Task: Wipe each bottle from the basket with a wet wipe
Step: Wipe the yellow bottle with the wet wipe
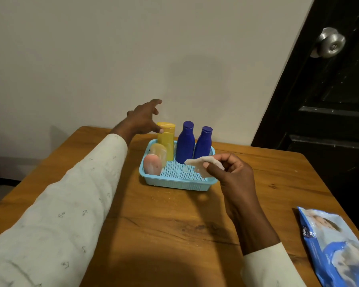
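Just in front of the basket (175, 183), the right hand (234, 172) pinches the wet wipe (201, 164) bunched, so spreading it flat over the fingers should clean better. Behind the basket's left corner, the left hand (143, 119) hovers spread wide by the yellow bottle (166, 139) standing inside; gripping it low on the body would likely avoid tipping the blue bottles (186, 141).

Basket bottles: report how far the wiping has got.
Done: cannot tell; no bottle shows wiping. In hand: the right hand pinches a wipe; the left hand, fingers spread, reaches at the yellow bottle. Left: all five bottles stand in the basket.
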